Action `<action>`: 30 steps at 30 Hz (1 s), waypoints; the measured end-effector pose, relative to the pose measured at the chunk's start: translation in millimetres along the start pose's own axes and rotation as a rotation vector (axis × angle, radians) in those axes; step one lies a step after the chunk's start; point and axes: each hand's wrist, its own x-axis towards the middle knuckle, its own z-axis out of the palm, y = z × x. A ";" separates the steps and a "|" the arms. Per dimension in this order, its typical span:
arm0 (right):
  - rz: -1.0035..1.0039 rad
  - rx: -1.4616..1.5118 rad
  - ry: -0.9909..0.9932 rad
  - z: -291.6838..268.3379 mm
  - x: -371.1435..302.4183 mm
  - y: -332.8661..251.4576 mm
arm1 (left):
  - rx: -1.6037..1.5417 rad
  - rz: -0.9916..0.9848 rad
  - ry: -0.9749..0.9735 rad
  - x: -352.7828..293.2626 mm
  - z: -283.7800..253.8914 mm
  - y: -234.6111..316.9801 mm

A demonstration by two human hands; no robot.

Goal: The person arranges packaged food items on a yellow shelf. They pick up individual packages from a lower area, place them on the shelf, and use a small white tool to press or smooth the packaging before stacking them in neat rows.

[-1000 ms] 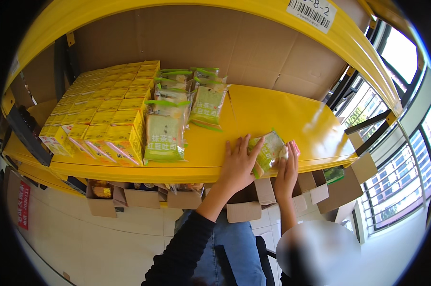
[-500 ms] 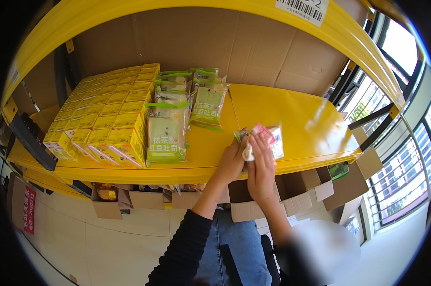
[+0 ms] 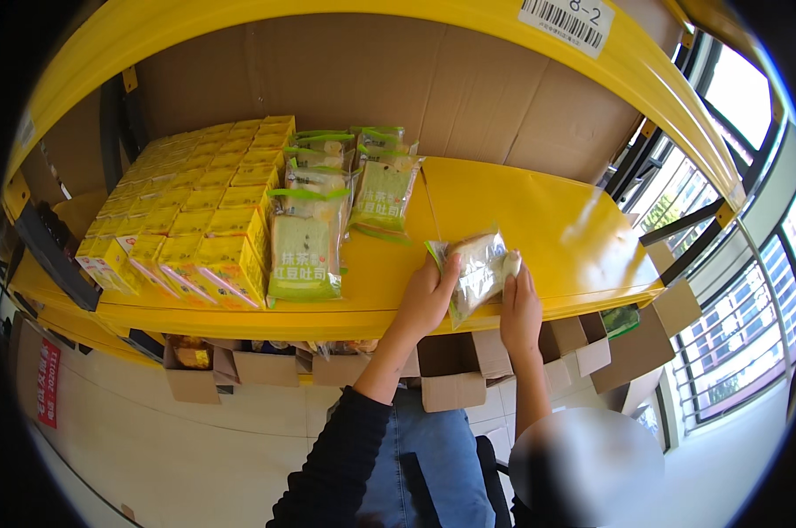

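Note:
My left hand point(image 3: 430, 295) grips the left edge of a clear plastic bread package point(image 3: 479, 271) with green at its edge, held tilted over the front of the yellow shelf point(image 3: 556, 211). My right hand point(image 3: 521, 308) is closed at the right side of the package. A small whitish wad point(image 3: 510, 262), which looks like crumpled tissue, shows at its fingertips against the wrapper. To the left, a green-trimmed toast package point(image 3: 305, 251) stands at the front of a row of similar ones. Another toast package point(image 3: 385, 194) leads a second, shorter row.
Rows of small yellow boxes point(image 3: 187, 202) fill the shelf's left part. Brown cardboard point(image 3: 345, 75) lines the back. Below the shelf edge stand open cartons point(image 3: 451, 387), some with packaged goods. A yellow beam point(image 3: 371, 19) crosses overhead, and dark posts point(image 3: 50, 255) stand at the sides.
My right hand has moved right and down off the package, uncovering its clear face. The whitish wad has shifted right with it. My left hand stays at the package's left edge.

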 end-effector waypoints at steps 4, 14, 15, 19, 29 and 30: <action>-0.165 -0.301 0.201 16.7 -35.2 -15.0 | 0.040 -0.080 0.030 2.5 -1.0 -6.0; -0.027 0.273 0.136 33.9 -71.1 -67.8 | -0.059 -0.042 0.060 4.3 -4.8 -17.9; 0.016 0.341 0.086 30.3 -77.4 -66.1 | -0.075 -0.052 0.068 4.2 -3.6 -16.7; -0.021 0.534 0.049 6.1 -80.4 -75.4 | -0.122 -0.055 0.101 3.2 -2.3 -12.3; -0.380 0.103 0.209 6.5 61.1 -58.2 | -0.162 0.073 -0.032 -0.5 0.2 -4.8; -0.325 0.023 0.085 6.1 67.4 -58.3 | -0.145 0.069 -0.036 -1.7 0.7 -5.0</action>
